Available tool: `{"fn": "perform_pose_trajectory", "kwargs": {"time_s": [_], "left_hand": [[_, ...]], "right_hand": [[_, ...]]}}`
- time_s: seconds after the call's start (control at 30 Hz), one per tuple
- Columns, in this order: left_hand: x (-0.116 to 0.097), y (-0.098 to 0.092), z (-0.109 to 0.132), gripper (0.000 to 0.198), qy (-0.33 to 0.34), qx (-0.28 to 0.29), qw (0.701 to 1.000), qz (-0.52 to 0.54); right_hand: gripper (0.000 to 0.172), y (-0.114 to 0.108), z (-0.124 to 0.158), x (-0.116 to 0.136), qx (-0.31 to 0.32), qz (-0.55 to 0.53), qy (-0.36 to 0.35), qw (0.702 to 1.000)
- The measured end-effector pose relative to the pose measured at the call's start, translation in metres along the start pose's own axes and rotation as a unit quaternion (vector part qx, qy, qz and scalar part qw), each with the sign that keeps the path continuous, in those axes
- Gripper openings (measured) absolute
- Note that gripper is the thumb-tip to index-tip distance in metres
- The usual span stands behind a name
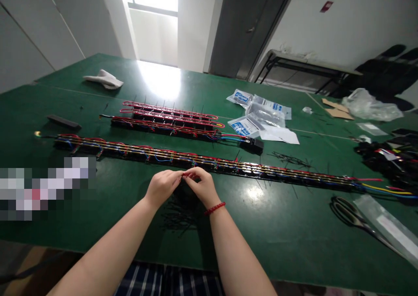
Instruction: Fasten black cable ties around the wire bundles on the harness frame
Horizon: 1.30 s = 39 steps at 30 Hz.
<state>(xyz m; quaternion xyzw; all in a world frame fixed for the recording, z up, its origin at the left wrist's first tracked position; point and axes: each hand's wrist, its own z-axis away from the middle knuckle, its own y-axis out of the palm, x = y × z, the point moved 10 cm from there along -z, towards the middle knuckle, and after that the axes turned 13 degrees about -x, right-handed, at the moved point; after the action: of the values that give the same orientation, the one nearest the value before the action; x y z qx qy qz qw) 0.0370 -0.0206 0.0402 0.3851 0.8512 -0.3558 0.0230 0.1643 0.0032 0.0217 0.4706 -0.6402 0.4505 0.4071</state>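
My left hand (162,185) and my right hand (203,184) meet fingertip to fingertip just in front of a long black strip (209,162) wired in red, blue and yellow. Both hands are pinched closed on something small and thin where they touch, near a red wire of the strip; I cannot make out what it is. A red bead bracelet (214,208) sits on my right wrist. A loose heap of thin black ties (178,213) lies on the green table (281,230) under my wrists.
Two shorter wired strips (166,119) lie farther back. Plastic bags of parts (261,115) sit right of them, black scissors (351,213) and a clear bag at right, a white cloth (103,79) back left, tangled cables (392,154) far right.
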Motion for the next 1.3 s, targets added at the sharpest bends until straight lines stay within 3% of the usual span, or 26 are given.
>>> {"fn": "perform_pose_trajectory", "kwargs": {"time_s": [0.17, 0.33, 0.6, 0.87, 1.3], "left_hand": [[0.0, 0.001, 0.0, 0.022, -0.013, 0.011, 1.0, 0.014], [0.013, -0.004, -0.002, 0.019, -0.082, -0.011, 0.996, 0.018], [0.022, -0.001, -0.002, 0.017, -0.106, -0.01, 0.994, 0.024], [0.027, 0.004, -0.003, 0.017, -0.125, 0.01, 0.992, 0.008], [0.025, 0.004, -0.01, 0.018, -0.107, 0.009, 0.994, -0.025]], "right_hand": [[0.009, -0.003, 0.003, 0.001, -0.013, -0.014, -0.019, 1.0], [0.017, -0.021, 0.001, -0.012, -0.087, -0.038, 0.046, 0.994], [0.028, -0.046, -0.005, -0.031, -0.174, -0.086, 0.122, 0.973], [0.026, -0.045, -0.007, -0.039, -0.182, -0.147, 0.17, 0.957], [0.022, -0.045, -0.02, -0.039, -0.168, -0.189, 0.156, 0.955]]}}
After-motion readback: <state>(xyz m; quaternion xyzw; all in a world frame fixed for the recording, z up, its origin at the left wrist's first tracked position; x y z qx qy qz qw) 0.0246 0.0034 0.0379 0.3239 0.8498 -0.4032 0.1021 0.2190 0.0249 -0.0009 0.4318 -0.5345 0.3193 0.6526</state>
